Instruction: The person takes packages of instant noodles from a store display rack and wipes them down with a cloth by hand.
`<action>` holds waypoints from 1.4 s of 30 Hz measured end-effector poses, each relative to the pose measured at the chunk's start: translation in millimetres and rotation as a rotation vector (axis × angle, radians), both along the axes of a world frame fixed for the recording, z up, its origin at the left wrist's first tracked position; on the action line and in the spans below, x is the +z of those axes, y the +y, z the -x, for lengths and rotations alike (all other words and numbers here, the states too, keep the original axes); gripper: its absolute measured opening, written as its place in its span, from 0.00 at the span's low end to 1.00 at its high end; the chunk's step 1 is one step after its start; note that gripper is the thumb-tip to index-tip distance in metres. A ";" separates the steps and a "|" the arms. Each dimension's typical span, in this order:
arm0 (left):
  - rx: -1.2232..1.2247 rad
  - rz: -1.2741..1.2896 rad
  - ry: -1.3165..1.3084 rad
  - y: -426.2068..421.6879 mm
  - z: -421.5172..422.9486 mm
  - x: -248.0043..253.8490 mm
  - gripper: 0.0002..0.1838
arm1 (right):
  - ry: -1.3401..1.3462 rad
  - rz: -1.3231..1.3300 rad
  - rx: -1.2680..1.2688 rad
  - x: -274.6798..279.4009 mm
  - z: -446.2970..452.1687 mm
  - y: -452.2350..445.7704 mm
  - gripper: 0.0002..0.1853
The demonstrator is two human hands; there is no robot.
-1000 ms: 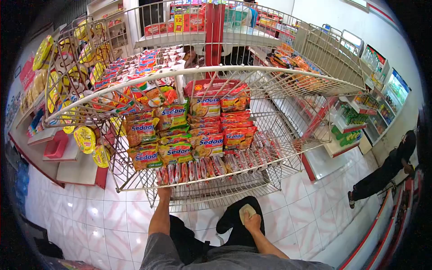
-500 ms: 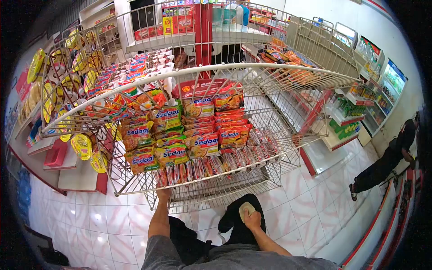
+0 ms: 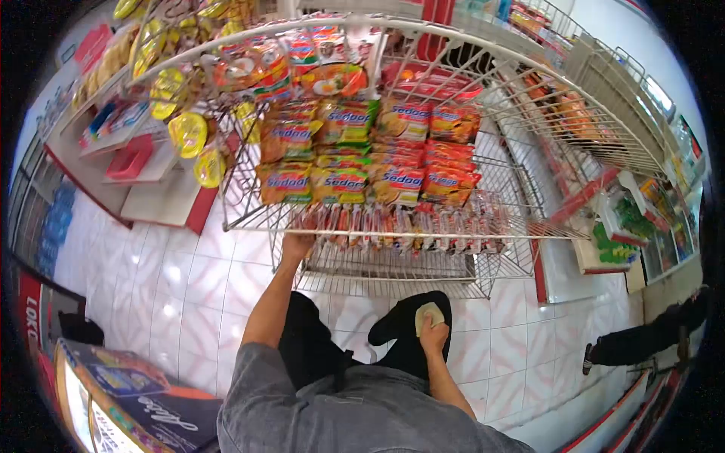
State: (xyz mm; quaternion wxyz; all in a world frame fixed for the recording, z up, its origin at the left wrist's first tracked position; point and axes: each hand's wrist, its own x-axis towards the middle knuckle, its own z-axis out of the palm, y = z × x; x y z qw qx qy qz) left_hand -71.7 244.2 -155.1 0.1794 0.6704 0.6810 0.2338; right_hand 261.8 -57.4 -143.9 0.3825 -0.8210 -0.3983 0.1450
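My left hand (image 3: 297,244) reaches to the front left edge of the wire rack (image 3: 423,236), by the row of small clear-wrapped packets (image 3: 377,220). Its fingers are hidden among the wire and packets, so their grip does not show. Over my right thigh, my right hand (image 3: 433,340) is closed on a folded beige cloth (image 3: 428,312), thumb on top. Behind the small packets stand Sedaap noodle packs in green-orange (image 3: 346,123) and red-orange (image 3: 451,185) wrappers, stacked in columns.
Yellow-lidded cups (image 3: 187,134) hang at the rack's left. A white shelf with red edging (image 3: 162,204) stands beyond them. To the right are a shelf of green bottles (image 3: 615,245) and a dark-clothed person (image 3: 642,340). A printed box (image 3: 143,377) is at lower left.
The view has tilted down and turned left, bringing the printed box into sight. My left hand stays at the rack's front left edge; the right still holds the cloth over my thigh.
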 end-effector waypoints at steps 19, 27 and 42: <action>-0.427 -0.262 0.009 -85.3 -45.9 40.2 0.35 | 0.003 0.012 0.040 1.0 3.6 -4.1 0.19; -0.494 -0.180 0.082 -78.4 -63.1 42.5 0.41 | 0.003 -0.027 0.062 4.8 1.9 -4.6 0.20; -0.309 -0.053 0.365 -76.2 -81.6 34.2 0.55 | -0.001 -0.052 0.039 -2.3 -0.5 -4.2 0.20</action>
